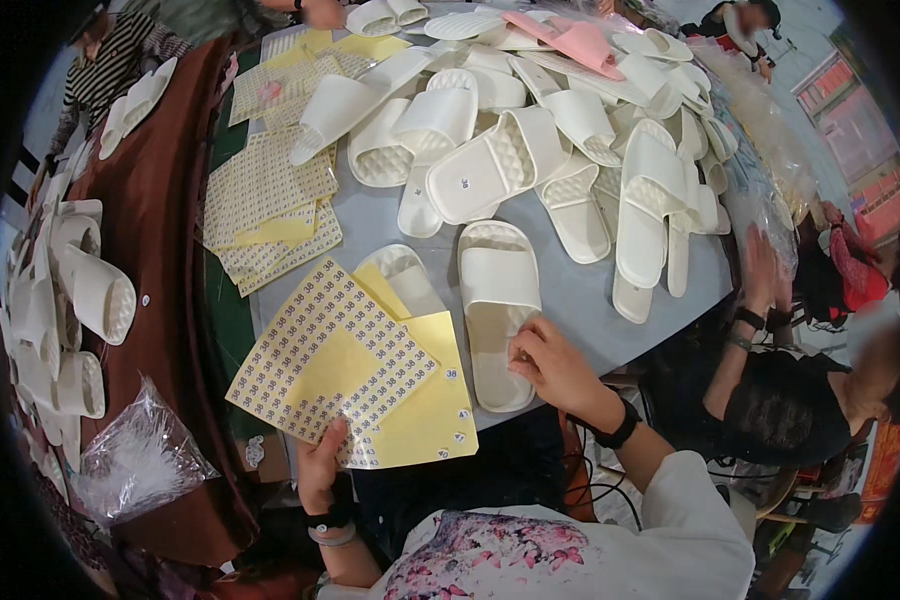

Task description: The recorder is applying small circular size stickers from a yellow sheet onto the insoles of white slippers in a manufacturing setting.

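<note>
My left hand point(320, 460) grips a few yellow-backed sticker sheets point(310, 350) by their lower edge, the thumb lying on top. Rows of small printed number stickers cover the upper sheet, with a bare yellow patch in its middle. A white slide slipper point(500, 275) lies sole down at the table's near edge, toe pointing away. Over its heel, my right hand point(560, 370) is closed in a pinch; whatever is between the fingertips, if anything, is too small to make out. Another white slipper point(402, 272) lies partly hidden behind the sheets.
White slippers point(435, 115) are heaped across the grey table point(370, 222), with a pink one point(575, 45) on top. More sticker sheets point(260, 185) lie at left. Beyond them, a brown-covered table point(160, 250) bears slippers and a clear plastic bag point(140, 455). A co-worker point(770, 400) sits at right.
</note>
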Action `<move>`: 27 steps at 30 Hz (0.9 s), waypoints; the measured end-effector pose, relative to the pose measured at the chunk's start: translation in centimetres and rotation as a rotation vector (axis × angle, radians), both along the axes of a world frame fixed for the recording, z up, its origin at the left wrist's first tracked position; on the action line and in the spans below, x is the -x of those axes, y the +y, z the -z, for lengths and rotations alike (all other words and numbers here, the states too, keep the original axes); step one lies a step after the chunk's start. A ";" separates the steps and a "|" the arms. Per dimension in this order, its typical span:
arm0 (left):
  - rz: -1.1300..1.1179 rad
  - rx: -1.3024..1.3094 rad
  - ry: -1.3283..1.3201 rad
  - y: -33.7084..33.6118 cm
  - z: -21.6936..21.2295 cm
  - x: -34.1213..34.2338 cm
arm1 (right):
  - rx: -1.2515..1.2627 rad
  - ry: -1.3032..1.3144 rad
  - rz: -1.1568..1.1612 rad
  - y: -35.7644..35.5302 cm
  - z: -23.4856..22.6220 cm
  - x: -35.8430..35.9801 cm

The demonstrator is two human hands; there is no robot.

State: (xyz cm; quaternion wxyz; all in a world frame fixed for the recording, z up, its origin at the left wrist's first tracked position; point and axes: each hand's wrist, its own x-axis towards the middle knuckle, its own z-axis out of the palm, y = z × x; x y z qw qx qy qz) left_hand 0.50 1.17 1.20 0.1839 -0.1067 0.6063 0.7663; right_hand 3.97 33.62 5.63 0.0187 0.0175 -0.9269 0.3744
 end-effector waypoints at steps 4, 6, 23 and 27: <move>-0.012 -0.040 -0.043 -0.1 0.5 0.0 | 0.193 -0.054 0.107 0.2 0.5 0.2; -0.022 -0.076 -0.025 -0.4 0.7 0.2 | 0.235 -0.056 0.134 0.2 0.6 0.3; -0.310 -0.316 0.051 -1.2 2.0 0.6 | -0.125 0.232 -0.122 -4.9 0.7 1.7; -0.304 -0.253 0.062 -0.4 0.5 0.4 | -0.177 -0.006 -0.012 -7.1 0.8 4.4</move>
